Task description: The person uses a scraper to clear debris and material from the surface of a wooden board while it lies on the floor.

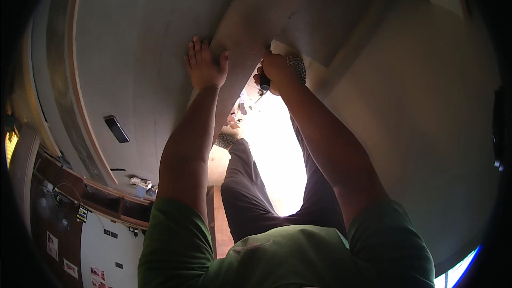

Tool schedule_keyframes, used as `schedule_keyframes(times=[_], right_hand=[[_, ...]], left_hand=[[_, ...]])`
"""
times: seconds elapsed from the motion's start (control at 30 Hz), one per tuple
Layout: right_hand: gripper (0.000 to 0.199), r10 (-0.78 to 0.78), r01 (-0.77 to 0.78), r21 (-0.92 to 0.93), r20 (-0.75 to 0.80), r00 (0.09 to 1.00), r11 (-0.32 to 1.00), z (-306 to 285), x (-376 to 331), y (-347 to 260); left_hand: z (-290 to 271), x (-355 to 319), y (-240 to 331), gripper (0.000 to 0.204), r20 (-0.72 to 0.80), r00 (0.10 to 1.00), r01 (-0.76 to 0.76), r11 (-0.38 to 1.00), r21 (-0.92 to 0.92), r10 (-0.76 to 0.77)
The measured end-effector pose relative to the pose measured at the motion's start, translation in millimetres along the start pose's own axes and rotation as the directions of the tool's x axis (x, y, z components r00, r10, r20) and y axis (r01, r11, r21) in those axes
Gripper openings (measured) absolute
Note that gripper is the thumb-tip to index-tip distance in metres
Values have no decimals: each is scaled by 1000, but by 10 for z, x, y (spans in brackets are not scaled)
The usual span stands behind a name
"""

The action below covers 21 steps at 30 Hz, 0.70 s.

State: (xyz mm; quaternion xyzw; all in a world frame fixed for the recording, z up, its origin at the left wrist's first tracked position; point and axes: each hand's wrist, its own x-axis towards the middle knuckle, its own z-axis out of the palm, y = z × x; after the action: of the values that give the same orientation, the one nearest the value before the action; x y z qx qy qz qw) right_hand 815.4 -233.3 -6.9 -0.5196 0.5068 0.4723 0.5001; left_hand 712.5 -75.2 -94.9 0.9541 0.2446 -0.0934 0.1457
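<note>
My left hand point(205, 66) lies flat with spread fingers on a pale narrow board point(250, 16) that runs up and away from me. It holds nothing. My right hand point(280, 72) is closed around a small dark tool handle point(265, 81) at the board's near right edge. What the tool's tip touches is hidden by glare. My legs in dark trousers point(250, 192) stand below the board.
A large grey-white panel point(138, 48) spans the left, with a small dark flat object point(116, 129) lying on it. A second pale panel point(426, 128) fills the right. Patterned shoes point(296, 65) show near my right hand. Dark wooden shelving point(64, 202) with clutter sits lower left.
</note>
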Motion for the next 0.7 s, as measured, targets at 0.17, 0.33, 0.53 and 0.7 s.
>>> schedule_keyframes(times=[0.17,0.33,0.53,0.7], right_hand=[[29,-151,150,81,4,989,985,86,-467,172],[25,-189,240,-275,200,961,931,-170,98,805],[23,-30,30,-16,28,999,999,-485,-357,977],[15,-337,336,149,-19,941,930,-800,-232,898]], left_hand=[[-21,-57,-106,75,-33,999,-1,1000,9,1],[34,9,37,75,-25,999,-24,1000,-11,24],[40,-39,-103,75,-70,997,-19,1000,15,20],[59,-8,-46,75,-98,994,-39,999,5,39]])
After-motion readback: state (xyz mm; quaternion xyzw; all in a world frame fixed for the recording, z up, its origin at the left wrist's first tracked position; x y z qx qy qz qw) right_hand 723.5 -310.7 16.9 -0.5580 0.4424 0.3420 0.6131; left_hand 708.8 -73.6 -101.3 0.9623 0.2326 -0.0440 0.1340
